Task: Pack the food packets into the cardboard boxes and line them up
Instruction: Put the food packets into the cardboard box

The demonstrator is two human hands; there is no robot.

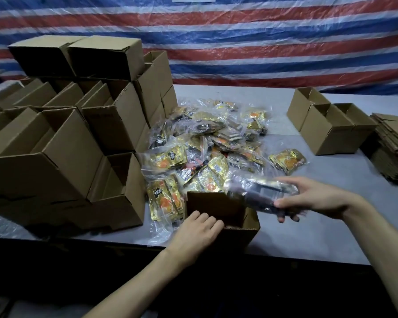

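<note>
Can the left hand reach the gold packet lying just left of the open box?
Probably yes: gold packet lies uncovered beside left hand, which holds the open box rim; nothing between.

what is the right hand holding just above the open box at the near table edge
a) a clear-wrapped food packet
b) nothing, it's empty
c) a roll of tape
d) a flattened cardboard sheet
A: the right hand grips a clear-wrapped packet just above the open box, while the left hand has its fingers hooked over that box's near rim.
</note>
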